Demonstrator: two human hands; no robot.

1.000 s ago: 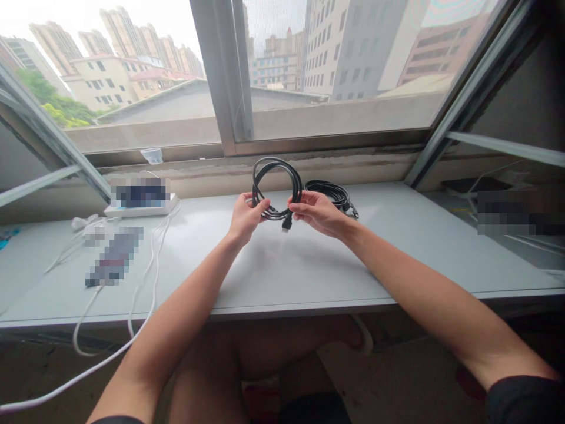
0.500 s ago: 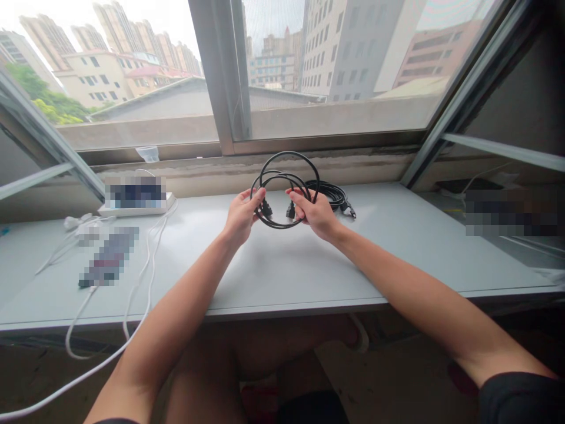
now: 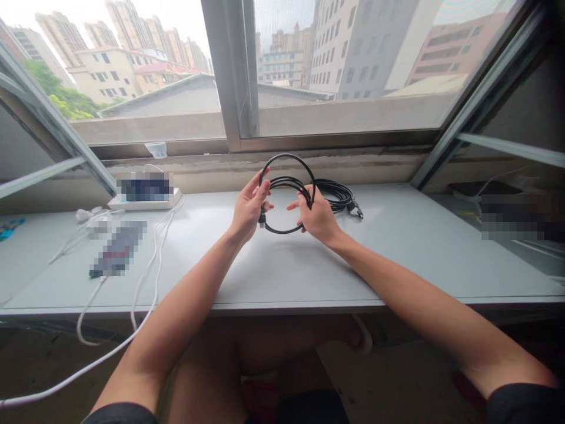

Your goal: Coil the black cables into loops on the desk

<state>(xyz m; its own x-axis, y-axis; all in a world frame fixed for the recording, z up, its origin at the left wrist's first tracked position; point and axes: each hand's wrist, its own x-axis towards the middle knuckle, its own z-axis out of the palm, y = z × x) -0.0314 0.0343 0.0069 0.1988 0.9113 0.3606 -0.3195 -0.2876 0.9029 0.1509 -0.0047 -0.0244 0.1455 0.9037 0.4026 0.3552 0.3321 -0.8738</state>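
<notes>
A coiled black cable [image 3: 288, 164] is held upright above the grey table [image 3: 397, 247], a little past its middle. My left hand [image 3: 248, 207] pinches the coil's left side, with a plug end by its fingers. My right hand [image 3: 314, 215] grips the coil's right side, thumb stretched toward the left. A second coiled black cable [image 3: 339, 195] lies flat on the table just behind my right hand.
At the back left sits a white power strip [image 3: 143, 203] with white cords [image 3: 145, 277] trailing over the table's front edge. White earphones [image 3: 86, 215] and a blurred flat object [image 3: 117, 250] lie at the left. Window frame and sill run behind.
The coil has loosened from a tight bundle into wider loops, one rising higher. Both hands have shifted their grip along it and stayed above the same spot.
</notes>
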